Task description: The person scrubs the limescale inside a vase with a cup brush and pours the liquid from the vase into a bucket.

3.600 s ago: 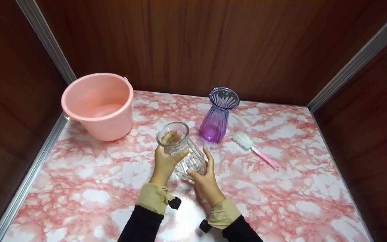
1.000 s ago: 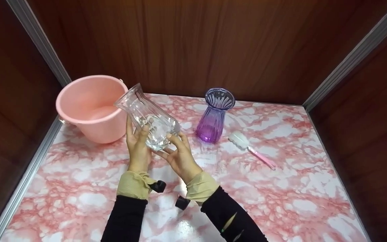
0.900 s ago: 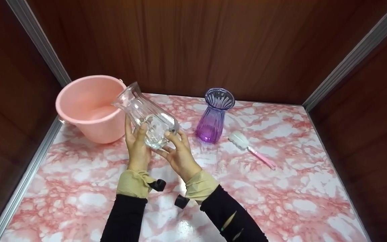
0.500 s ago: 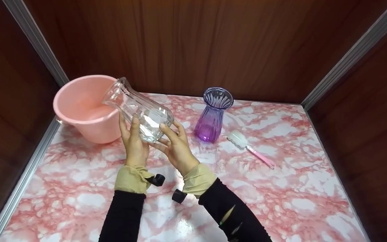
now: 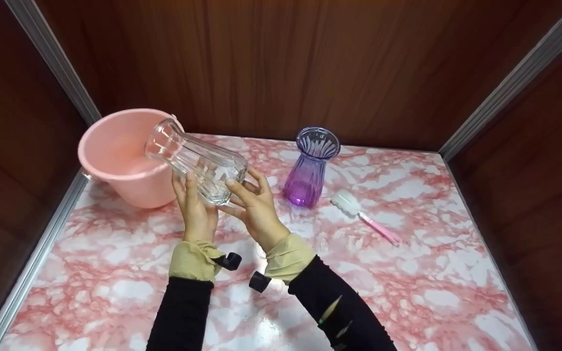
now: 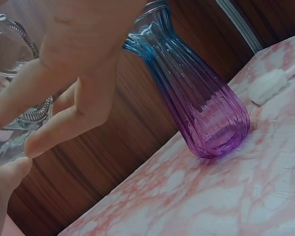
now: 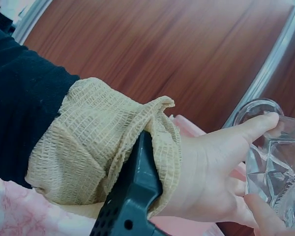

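Observation:
A clear glass vase (image 5: 203, 163) is held in the air with both hands, tilted left so its mouth overlaps the right rim of the pink bucket (image 5: 147, 190). My left hand (image 5: 197, 212) grips the vase body from below, thumb on the near side. My right hand (image 5: 259, 209) holds the base end, thumb on top and fingers behind and under. The right wrist view shows the left hand's thumb on the clear glass (image 7: 275, 167). Part of the right hand (image 6: 83, 64) fills the upper left of the left wrist view, in front of the vase.
A purple-blue glass vase (image 5: 305, 180) stands upright right of the hands. Beside it lies a white-headed brush (image 5: 346, 202) with a pink handle (image 5: 381, 230). Dark wood panels (image 5: 261, 68) enclose the pink-marbled tabletop (image 5: 408, 292) at the back and sides.
From a nearly upright position in the middle, the clear vase has moved left and up and tipped towards the bucket. The left hand has gone from its neck to its body.

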`<action>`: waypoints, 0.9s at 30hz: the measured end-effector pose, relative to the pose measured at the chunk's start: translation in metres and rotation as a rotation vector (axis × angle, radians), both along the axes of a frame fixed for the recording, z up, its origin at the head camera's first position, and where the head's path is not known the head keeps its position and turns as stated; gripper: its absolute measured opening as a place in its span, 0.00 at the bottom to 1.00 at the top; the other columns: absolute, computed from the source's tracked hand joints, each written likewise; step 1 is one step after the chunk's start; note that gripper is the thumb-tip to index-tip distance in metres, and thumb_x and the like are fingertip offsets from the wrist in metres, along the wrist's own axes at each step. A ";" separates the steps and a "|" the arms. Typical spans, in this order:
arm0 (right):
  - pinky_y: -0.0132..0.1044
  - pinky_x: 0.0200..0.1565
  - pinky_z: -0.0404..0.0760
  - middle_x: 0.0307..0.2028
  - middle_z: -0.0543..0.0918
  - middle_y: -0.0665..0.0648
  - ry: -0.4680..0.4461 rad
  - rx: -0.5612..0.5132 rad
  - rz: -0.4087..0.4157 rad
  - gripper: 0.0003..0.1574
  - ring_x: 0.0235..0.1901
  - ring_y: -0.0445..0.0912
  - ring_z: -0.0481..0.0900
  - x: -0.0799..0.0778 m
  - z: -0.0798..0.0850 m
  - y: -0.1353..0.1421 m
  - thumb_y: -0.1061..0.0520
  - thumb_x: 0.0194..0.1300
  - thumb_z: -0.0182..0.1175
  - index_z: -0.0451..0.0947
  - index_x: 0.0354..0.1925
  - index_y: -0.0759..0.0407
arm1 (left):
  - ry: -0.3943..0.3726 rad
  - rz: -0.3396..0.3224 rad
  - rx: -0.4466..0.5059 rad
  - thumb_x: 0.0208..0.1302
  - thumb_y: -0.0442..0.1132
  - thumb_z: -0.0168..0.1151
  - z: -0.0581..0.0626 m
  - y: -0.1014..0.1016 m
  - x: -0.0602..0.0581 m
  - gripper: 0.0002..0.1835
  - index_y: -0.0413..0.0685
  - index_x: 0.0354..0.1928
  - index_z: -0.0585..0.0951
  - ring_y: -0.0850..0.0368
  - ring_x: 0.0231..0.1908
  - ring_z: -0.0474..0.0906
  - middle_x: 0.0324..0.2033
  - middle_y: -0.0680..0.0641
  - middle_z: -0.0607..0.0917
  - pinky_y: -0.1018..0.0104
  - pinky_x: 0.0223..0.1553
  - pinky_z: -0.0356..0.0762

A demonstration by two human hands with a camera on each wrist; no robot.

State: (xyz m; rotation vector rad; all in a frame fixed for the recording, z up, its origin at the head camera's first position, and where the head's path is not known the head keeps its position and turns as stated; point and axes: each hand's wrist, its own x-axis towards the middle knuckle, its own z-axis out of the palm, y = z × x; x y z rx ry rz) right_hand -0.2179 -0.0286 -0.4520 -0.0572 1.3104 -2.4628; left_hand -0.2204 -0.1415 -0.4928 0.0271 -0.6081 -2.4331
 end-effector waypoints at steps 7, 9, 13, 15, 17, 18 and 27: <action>0.56 0.45 0.87 0.61 0.66 0.69 0.009 0.051 -0.023 0.46 0.47 0.62 0.82 0.000 0.007 -0.003 0.64 0.63 0.67 0.59 0.74 0.55 | 0.021 0.006 0.042 0.49 0.53 0.78 0.002 -0.001 0.000 0.49 0.54 0.68 0.59 0.45 0.58 0.76 0.63 0.37 0.71 0.53 0.61 0.78; 0.55 0.44 0.88 0.61 0.65 0.68 0.012 0.076 -0.032 0.47 0.47 0.61 0.82 0.000 0.011 -0.005 0.65 0.62 0.69 0.59 0.74 0.54 | 0.025 0.002 0.054 0.49 0.54 0.77 0.002 -0.001 0.000 0.48 0.56 0.68 0.59 0.44 0.58 0.76 0.64 0.37 0.71 0.52 0.61 0.78; 0.53 0.42 0.88 0.60 0.65 0.67 0.018 0.118 -0.054 0.47 0.46 0.60 0.82 0.001 0.017 -0.006 0.65 0.60 0.71 0.62 0.72 0.54 | 0.017 -0.009 0.080 0.51 0.54 0.75 0.003 -0.001 0.000 0.46 0.57 0.67 0.59 0.41 0.59 0.77 0.65 0.35 0.71 0.50 0.63 0.77; 0.53 0.41 0.89 0.60 0.64 0.67 0.030 0.137 -0.059 0.47 0.47 0.59 0.82 0.001 0.019 -0.006 0.65 0.59 0.72 0.63 0.72 0.54 | 0.012 -0.013 0.087 0.53 0.55 0.74 0.003 0.000 0.001 0.45 0.57 0.67 0.59 0.41 0.59 0.76 0.66 0.35 0.71 0.49 0.63 0.76; 0.52 0.41 0.89 0.60 0.65 0.67 0.041 0.157 -0.065 0.47 0.47 0.59 0.82 0.001 0.021 -0.006 0.64 0.59 0.73 0.64 0.72 0.54 | -0.004 -0.015 0.090 0.58 0.54 0.72 0.004 0.000 0.001 0.41 0.57 0.66 0.59 0.43 0.59 0.76 0.67 0.37 0.69 0.50 0.64 0.75; 0.52 0.40 0.89 0.60 0.65 0.67 0.048 0.166 -0.069 0.47 0.48 0.58 0.82 0.000 0.021 -0.006 0.64 0.59 0.73 0.64 0.72 0.54 | -0.014 -0.017 0.092 0.61 0.54 0.70 0.005 0.001 0.001 0.39 0.57 0.66 0.58 0.44 0.60 0.75 0.68 0.38 0.68 0.51 0.64 0.74; 0.51 0.38 0.89 0.60 0.66 0.66 0.081 0.219 -0.087 0.50 0.47 0.57 0.82 0.000 0.029 -0.008 0.64 0.56 0.75 0.64 0.73 0.53 | -0.101 -0.024 0.062 0.79 0.51 0.47 0.011 0.000 0.003 0.24 0.58 0.69 0.53 0.44 0.67 0.65 0.74 0.42 0.58 0.48 0.68 0.70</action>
